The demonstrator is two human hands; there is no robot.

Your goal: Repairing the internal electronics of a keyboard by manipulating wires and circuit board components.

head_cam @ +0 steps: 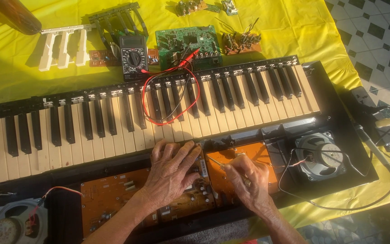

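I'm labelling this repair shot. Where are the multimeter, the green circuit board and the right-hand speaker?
multimeter [134, 57], head view, on its round dial.
green circuit board [187, 43], head view, middle of the board.
right-hand speaker [320, 156], head view, on its metal magnet back.

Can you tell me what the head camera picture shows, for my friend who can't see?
Two hands work on an opened keyboard: the left hand presses on an orange circuit board, the right hand holds a thin tool. A multimeter sits behind on yellow cloth.
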